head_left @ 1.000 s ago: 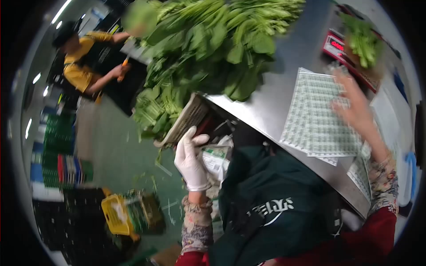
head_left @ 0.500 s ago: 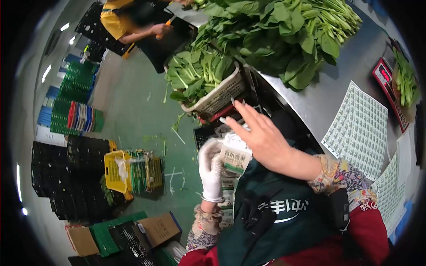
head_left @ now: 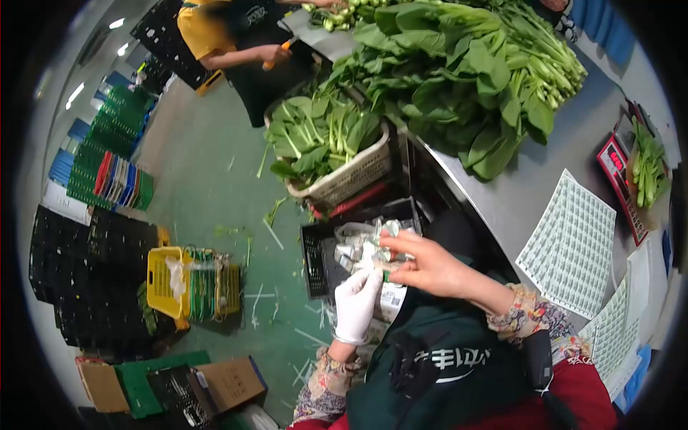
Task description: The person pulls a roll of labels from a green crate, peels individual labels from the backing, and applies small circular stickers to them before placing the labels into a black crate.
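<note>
My left hand [head_left: 357, 304], in a white glove, reaches up from the bottom centre with its fingers pinched together. What lies between its fingertips is too small to make out. My right hand [head_left: 437, 269], bare, comes in from the right, its fingers stretched toward the left fingertips and the thumb held apart. A small green and white piece shows by the fingertips of both hands. Just below sits a white printed packet [head_left: 392, 299] with a square code, partly covered by my hands. Beyond them, a black crate [head_left: 313, 261] holds clear and white packaging.
Leafy greens [head_left: 459, 79] are heaped on the metal table [head_left: 494, 222], with label sheets [head_left: 570, 244] and a red scale [head_left: 622, 190] bearing greens to the right. A beige basket [head_left: 344, 179] of greens stands beyond the crate. A co-worker [head_left: 240, 54] holds an orange-handled tool.
The printed packet that was upright in my left hand now shows lower, under my hands. My left fingers have closed to a pinch, and my right hand has moved lower. The view has shifted slightly.
</note>
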`<action>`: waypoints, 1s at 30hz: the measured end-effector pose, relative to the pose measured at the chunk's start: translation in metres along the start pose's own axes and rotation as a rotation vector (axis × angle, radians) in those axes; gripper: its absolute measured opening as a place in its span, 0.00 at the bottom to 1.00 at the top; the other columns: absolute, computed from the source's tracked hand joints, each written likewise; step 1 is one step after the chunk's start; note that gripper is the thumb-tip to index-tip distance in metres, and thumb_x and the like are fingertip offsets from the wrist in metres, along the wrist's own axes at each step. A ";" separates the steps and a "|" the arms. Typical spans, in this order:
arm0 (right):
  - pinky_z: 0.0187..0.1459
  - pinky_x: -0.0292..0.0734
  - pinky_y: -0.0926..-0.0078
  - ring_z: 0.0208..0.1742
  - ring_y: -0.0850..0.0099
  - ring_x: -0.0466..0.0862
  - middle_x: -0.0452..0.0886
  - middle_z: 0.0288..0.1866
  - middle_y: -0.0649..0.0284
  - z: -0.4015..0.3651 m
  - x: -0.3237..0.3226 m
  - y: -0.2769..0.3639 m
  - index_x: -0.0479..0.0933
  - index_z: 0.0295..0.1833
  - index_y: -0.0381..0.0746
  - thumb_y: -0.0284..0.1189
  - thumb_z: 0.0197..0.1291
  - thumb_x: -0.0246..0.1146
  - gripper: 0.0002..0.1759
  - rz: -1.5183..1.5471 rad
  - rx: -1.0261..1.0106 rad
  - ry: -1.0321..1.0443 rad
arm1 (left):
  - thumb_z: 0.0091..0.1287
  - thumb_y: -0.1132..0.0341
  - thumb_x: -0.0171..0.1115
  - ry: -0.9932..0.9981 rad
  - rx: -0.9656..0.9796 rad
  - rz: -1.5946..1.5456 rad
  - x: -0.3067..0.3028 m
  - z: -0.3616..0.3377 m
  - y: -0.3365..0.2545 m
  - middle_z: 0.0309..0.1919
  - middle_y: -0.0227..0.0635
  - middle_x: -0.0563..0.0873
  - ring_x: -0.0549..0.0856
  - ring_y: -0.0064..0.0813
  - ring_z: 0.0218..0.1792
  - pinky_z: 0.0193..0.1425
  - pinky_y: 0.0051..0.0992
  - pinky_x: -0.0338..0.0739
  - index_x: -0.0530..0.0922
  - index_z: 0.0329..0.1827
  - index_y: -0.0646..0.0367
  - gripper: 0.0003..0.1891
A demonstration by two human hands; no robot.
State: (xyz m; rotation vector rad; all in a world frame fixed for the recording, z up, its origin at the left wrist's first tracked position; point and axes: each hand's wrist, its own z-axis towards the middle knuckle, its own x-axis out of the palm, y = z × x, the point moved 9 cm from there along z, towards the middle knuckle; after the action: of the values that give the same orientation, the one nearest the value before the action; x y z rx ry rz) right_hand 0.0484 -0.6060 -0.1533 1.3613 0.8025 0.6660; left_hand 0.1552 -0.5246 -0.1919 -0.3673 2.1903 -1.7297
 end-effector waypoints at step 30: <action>0.47 0.75 0.67 0.45 0.57 0.79 0.69 0.56 0.48 -0.019 0.008 -0.002 0.52 0.71 0.38 0.28 0.50 0.68 0.44 -0.508 -0.037 -0.128 | 0.67 0.68 0.58 0.006 0.058 0.174 0.009 0.005 0.015 0.29 0.26 0.83 0.76 0.11 0.29 0.34 0.17 0.72 0.81 0.38 0.67 0.09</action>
State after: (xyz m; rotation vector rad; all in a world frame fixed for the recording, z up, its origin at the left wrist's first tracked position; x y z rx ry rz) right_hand 0.0376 -0.5887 -0.1563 1.0918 0.9779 0.1925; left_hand 0.1488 -0.5293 -0.2089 -0.1525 2.1025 -1.6975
